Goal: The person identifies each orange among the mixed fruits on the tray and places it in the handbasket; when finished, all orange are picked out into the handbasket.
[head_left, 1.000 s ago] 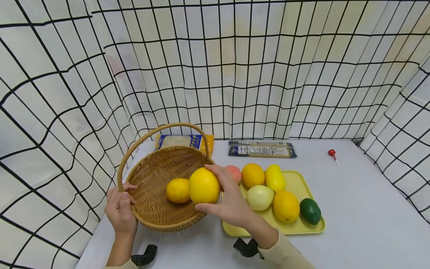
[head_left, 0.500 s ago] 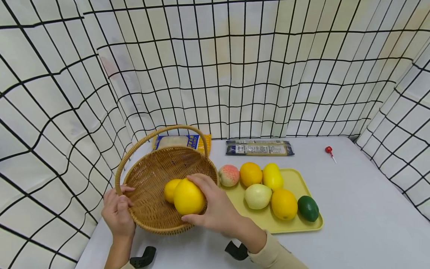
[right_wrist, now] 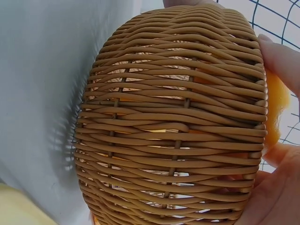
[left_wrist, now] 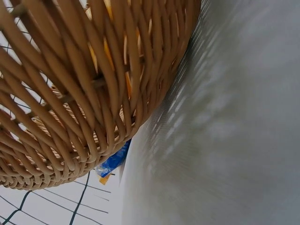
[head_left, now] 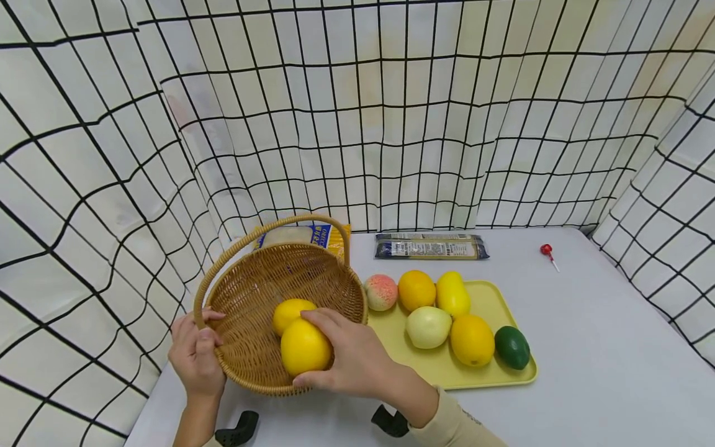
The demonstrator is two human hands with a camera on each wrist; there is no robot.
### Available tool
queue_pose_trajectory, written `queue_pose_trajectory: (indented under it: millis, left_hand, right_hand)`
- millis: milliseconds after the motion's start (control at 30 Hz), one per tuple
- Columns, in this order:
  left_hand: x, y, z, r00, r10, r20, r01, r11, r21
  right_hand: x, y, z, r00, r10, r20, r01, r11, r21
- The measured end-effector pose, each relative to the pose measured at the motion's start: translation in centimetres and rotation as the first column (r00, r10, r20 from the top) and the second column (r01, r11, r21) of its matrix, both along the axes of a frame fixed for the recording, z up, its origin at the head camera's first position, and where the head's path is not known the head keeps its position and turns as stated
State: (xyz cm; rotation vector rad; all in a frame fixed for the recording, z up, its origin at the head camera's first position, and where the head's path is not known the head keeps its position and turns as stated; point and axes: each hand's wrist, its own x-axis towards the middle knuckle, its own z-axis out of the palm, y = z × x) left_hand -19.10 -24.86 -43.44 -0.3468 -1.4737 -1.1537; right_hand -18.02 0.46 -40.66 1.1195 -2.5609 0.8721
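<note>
Lowered further into the basket point(head_left: 246, 310), the nearer yellow fruit point(head_left: 304, 349) sits gripped between fingers point(head_left: 326, 320) of the right hand point(head_left: 357, 357).

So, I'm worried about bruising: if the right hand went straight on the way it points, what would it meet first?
The right hand, its held fruit leading, would likely meet the other yellow fruit in the basket first; depth is unclear, and the two fruits may already touch.

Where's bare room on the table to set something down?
Widest: white table right of the yellow tray, nearer than the lollipop. A thin strip runs between tray and dark packet. Crowded: the fruit cluster on the tray, and the basket, where the right hand holds a yellow fruit close to a second fruit.
</note>
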Motion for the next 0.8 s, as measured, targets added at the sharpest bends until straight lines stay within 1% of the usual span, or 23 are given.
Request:
queue_pose_trajectory:
  millis: [233,333,433,533,633,800]
  left_hand:
    - [-0.03,0.01,-0.07,1.0,0.013,0.002,-0.013,1.0,-0.02]
    - [0.04,0.04,-0.05,1.0,0.017,0.008,-0.016,0.999,-0.028]
    - [0.1,0.03,0.02,1.0,0.015,0.011,-0.015,0.999,-0.036]
    - [0.1,0.02,0.06,1.0,0.015,0.012,-0.015,0.999,-0.039]
    - [0.1,-0.01,0.03,1.0,0.014,0.014,-0.014,0.999,-0.038]
    - [0.05,-0.08,-0.1,1.0,0.011,0.02,-0.011,0.999,-0.032]
  right_hand:
    - [0.03,0.11,0.19,0.998,0.002,0.064,-0.006,0.998,0.06]
    - [-0.03,0.16,0.17,0.996,0.022,0.081,-0.028,0.997,0.077]
    - [-0.06,0.26,0.11,0.996,0.057,0.069,-0.063,0.994,0.085]
    - [-0.05,0.32,0.03,0.995,0.091,0.048,-0.095,0.992,0.077]
    - [-0.04,0.37,0.02,0.994,0.104,0.035,-0.106,0.993,0.061]
    - [-0.13,0.51,0.09,0.991,0.118,0.061,-0.119,0.993,0.003]
